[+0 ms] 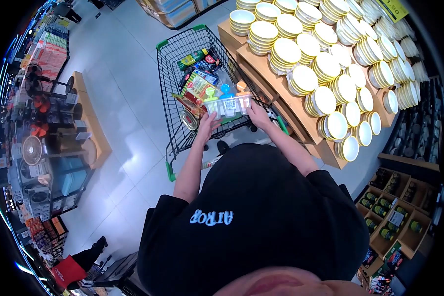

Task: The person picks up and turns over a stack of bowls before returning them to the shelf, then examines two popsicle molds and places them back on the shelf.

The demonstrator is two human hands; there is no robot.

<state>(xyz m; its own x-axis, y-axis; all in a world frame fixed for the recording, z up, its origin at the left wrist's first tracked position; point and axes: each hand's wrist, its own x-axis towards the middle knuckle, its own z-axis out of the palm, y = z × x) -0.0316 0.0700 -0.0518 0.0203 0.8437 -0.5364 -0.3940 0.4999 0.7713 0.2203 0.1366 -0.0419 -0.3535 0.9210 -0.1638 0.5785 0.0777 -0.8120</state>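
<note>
Between my two hands is a clear plastic ice pop mould (229, 105), with green, blue and orange handles sticking up and a white label on its front. My left hand (208, 126) is closed on its left end. The right end sits in the grip of my right hand (257, 116). I hold it above the near end of a black wire shopping cart (170, 79) with green corners. Inside the cart lie a green bottle (192, 59) with a yellow cap, a yellow-green package (198, 85) and several other packaged goods, partly covered by the mould.
To the right, a wooden display (301, 129) carries many stacks of white bowls (326, 65) with yellow rims. Shelves with fans (32, 150) line the left. A person in a red top (70, 271) is at lower left. Compartments of jars (380, 209) stand at lower right.
</note>
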